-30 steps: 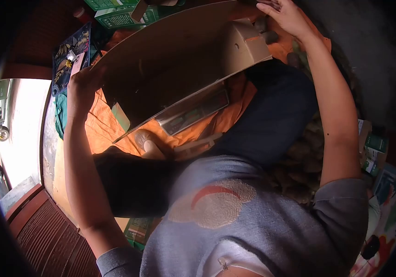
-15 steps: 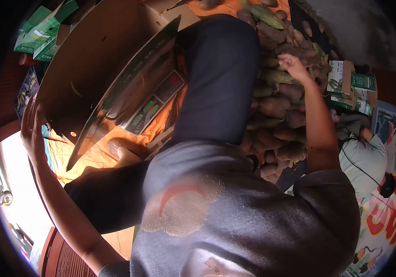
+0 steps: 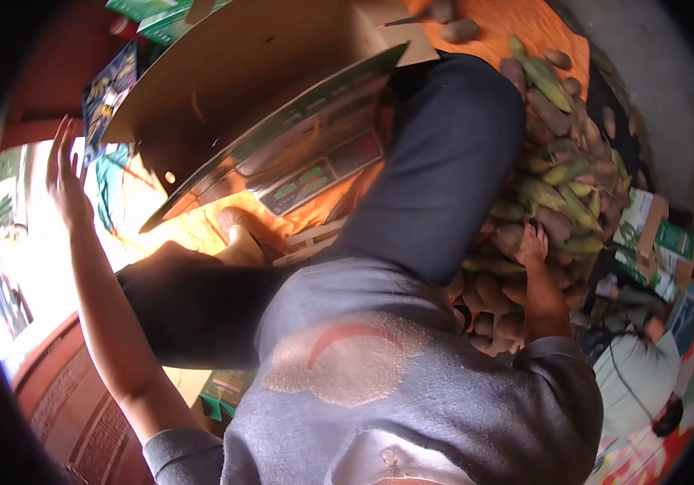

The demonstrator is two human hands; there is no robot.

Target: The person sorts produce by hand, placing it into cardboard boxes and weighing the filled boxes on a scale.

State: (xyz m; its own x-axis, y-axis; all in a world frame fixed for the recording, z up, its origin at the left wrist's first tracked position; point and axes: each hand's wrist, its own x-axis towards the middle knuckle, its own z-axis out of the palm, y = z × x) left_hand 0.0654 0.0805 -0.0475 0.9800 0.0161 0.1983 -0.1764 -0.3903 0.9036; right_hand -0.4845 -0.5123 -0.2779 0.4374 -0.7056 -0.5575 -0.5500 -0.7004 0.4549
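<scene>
My left hand (image 3: pixel 68 186) is raised at the left, beside a large open cardboard box (image 3: pixel 185 105). Its fingers are stretched out and hold nothing. At the right, my right hand (image 3: pixel 533 242) touches the pile with slightly spread fingers, next to a brown tuber (image 3: pixel 509 238). No tuber is visibly held in it. Green corn ears (image 3: pixel 580 208) lie among the tubers just beyond that hand. A scale (image 3: pixel 302 186) with green displays is partly hidden by the box flap.
Orange sheeting (image 3: pixel 492 28) lies under the box and pile. Green-and-white cartons (image 3: pixel 646 234) stand at the right, near another person in a light shirt (image 3: pixel 634 372). My bent leg (image 3: pixel 444 153) is between box and pile. A reddish-brown carton (image 3: pixel 72 404) is lower left.
My right hand has moved down and nearer to me over the pile. My left hand has come away from the box edge, with its fingers extended. The view has shifted and turned.
</scene>
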